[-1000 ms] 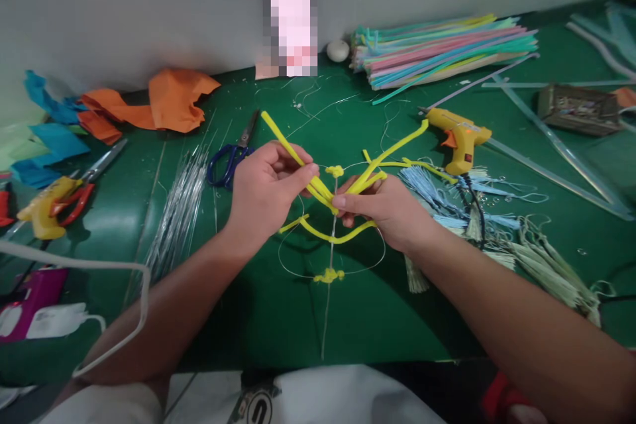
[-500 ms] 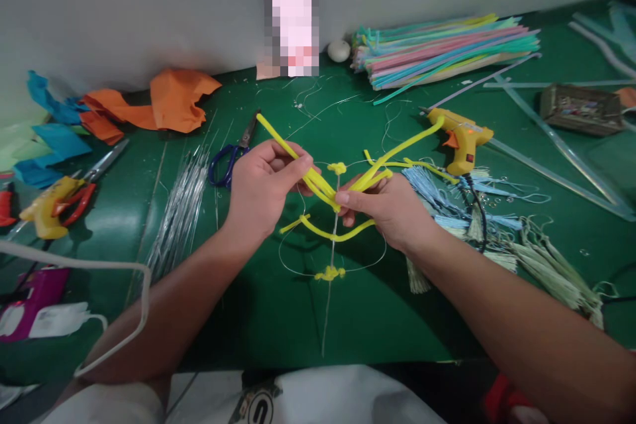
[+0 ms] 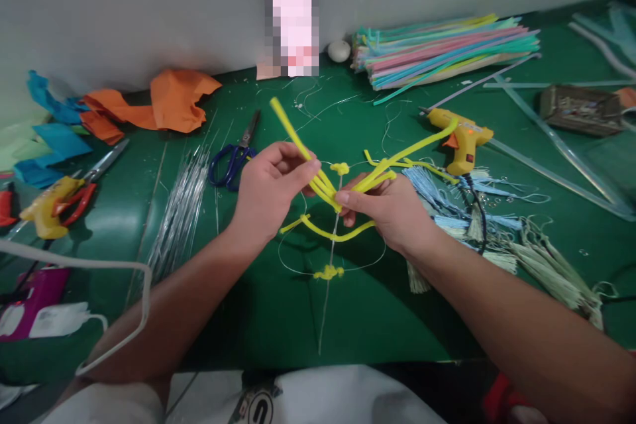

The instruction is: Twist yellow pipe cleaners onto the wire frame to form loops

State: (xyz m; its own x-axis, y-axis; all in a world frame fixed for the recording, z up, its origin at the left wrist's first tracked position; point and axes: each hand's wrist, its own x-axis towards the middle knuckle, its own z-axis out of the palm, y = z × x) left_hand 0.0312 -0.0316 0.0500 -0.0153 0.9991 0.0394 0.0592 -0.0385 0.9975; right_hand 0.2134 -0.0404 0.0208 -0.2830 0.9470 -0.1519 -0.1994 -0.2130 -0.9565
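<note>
Your left hand (image 3: 268, 192) and right hand (image 3: 400, 209) both pinch the bent, fuzzy yellow pipe-cleaner stems (image 3: 330, 199) at the clock's centre, so uneven pulling could kink the thin, silvery wire frame (image 3: 332, 252) towards six o'clock, or a loosened right-hand grip let the stems slip apart.

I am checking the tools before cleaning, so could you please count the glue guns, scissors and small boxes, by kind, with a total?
Glue guns: 2 (left glue gun, right glue gun)
Scissors: 2 (blue-handled scissors, red-handled scissors)
Small box: 1
Total: 5
Not counted: a red thing cut off at the left edge; I cannot tell its kind.
</note>
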